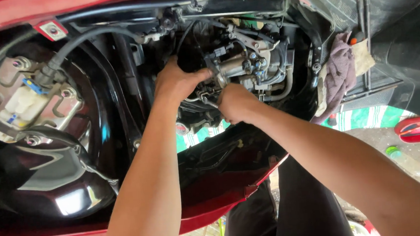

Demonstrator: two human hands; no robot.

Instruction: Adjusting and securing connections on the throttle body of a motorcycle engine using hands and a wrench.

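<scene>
A: Head view, only view available. Left hand (178, 81) reaches deep into the open body of the red scooter (216, 208). Fingers curled, thumb pointing right, tips pressed against the grey metal carburettor unit (246, 66). Whether it clamps a part or just steadies it: cannot tell, the fingertips are hidden behind the knuckles.

B: And the other one?

A: Right hand (236, 104) sits just below and slightly right of the left, closed into a fist. A slim metal tool (209, 102) pokes out of the fist toward the left; its type is too small to read. Grip looks firm.

B: Key relation?

A: The carburettor unit lies above and to the right of both hands, toward the far side of the bay. Left hand touches it; right hand is just beneath it, near but with contact not visible. The tool's long axis runs roughly left to right, low under the unit. Left hand is the nearer one.

B: Surroundings?

A: Black hose (91, 37) arcs over to the left; fuel pump plate (31, 103) with white connector sits well apart on the left. Purple rag (340, 74) hangs on the right, apart from both hands.
</scene>
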